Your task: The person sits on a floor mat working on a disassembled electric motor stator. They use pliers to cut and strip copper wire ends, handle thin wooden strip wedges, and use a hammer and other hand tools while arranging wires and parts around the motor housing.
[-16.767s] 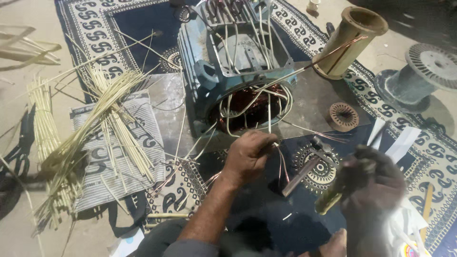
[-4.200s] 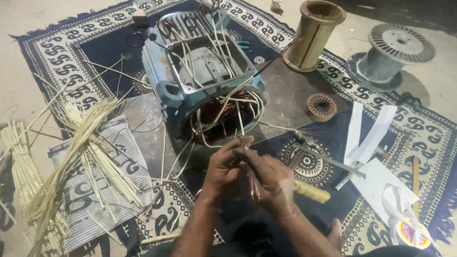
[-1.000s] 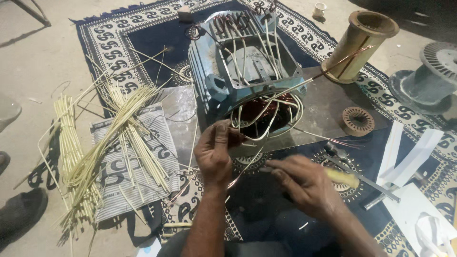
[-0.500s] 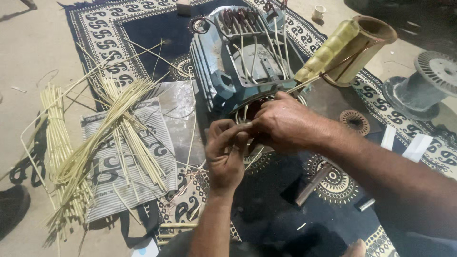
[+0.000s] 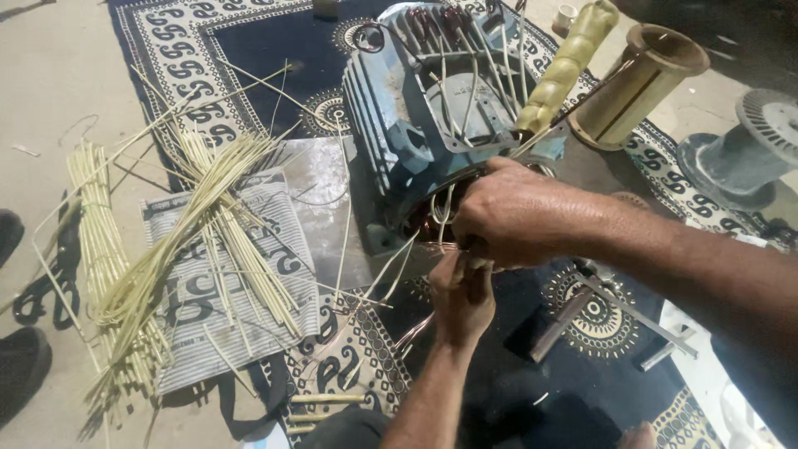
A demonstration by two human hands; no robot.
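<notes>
A blue electric motor housing [image 5: 391, 141] lies on a patterned rug [image 5: 208, 33], its open end facing me with copper windings and pale wire leads sticking out. My left hand [image 5: 461, 299] reaches up to that opening and pinches a bunch of thin wires [image 5: 416, 328] that trail down from it. My right hand [image 5: 515, 212] sits just above the left, pressed against the opening, and grips a tool with a yellow ribbed handle [image 5: 565, 71] that points up and to the right. The tool's tip is hidden behind my fingers.
A fan of straw-coloured sticks [image 5: 199, 216] lies on a newspaper [image 5: 278, 283] at the left, beside a metal sheet [image 5: 320, 179]. A cardboard bobbin [image 5: 636, 87] and a grey spool [image 5: 744, 158] stand at the right. Metal bars [image 5: 582, 308] lie on the rug. Dark shoes [image 5: 21, 374] are at the far left.
My right hand has swung from the right of the rug up onto the motor opening, bringing the yellow-handled tool over my left hand. The left hand stays at the wires.
</notes>
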